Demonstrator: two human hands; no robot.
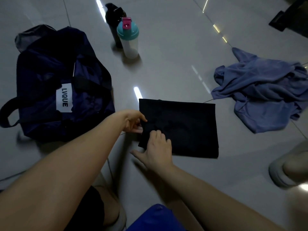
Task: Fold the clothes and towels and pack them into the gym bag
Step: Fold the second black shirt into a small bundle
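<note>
step: folding. the black garment (183,127) lies as a flat, squared rectangle on the floor (166,72), so it looks nearly done.
left hand (133,121): fingers and thumb narrow, pinching the garment's left edge about midway along it.
right hand (158,147): set on the near-left corner, fingers bent on top of the cloth, thumb spread out over the floor. i cannot tell whether they pinch a layer or only press.
garment and fingers: only the left edge is under the hands. the rest stretches away to the right.
gym bag (63,84): on the floor just left of the left hand. its opening is too dark to read.
next move: probably one last fold of the left edge across, or a lift over to the bag. either way both hands must keep the layers stacked.
blue towel (260,94): crumpled, well apart to the right, not yet folded.
</note>
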